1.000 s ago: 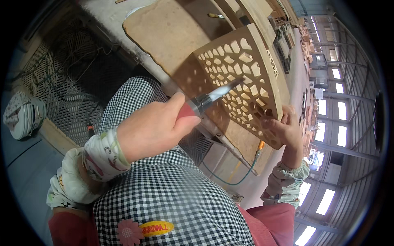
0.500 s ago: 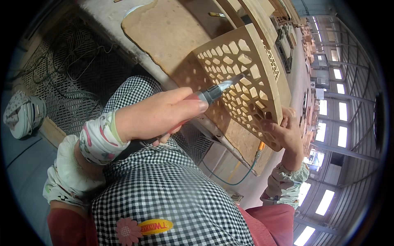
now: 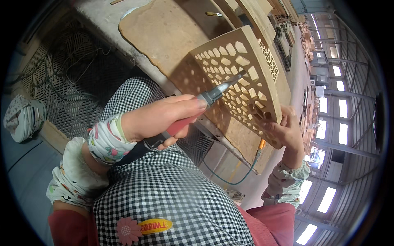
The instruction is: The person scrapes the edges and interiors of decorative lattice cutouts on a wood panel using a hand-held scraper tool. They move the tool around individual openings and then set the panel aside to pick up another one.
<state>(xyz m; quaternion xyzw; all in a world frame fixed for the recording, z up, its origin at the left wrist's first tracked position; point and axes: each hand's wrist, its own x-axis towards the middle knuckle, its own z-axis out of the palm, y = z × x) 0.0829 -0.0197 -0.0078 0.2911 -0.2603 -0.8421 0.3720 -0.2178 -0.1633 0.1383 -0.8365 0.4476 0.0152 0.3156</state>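
My left hand [image 3: 160, 117] is wrapped round a red and black powered hand tool [image 3: 212, 95] with a narrow metal tip. That tip lies against or just over the openings of a wooden panel [image 3: 259, 61], which is cut through with many irregular holes. I cannot tell whether the tip is inside a hole. The panel stands tilted over the bench, and my right hand [image 3: 285, 129] grips its lower right edge, thumb on the face and fingers behind. Part of the tool's body is hidden by my left hand and sleeve.
A brown board [image 3: 158, 30] covers the workbench. An orange-handled tool [image 3: 261, 144] with a green hose [image 3: 230, 182] lies by its near edge. A brush [image 3: 213, 14] and more wooden parts [image 3: 266, 24] are behind. A white bucket [image 3: 26, 121] and cables [image 3: 61, 69] are left.
My left hand has shifted slightly right and down, and more of the tool's red handle shows. The tool has turned a little. The panel and my right hand have barely moved.
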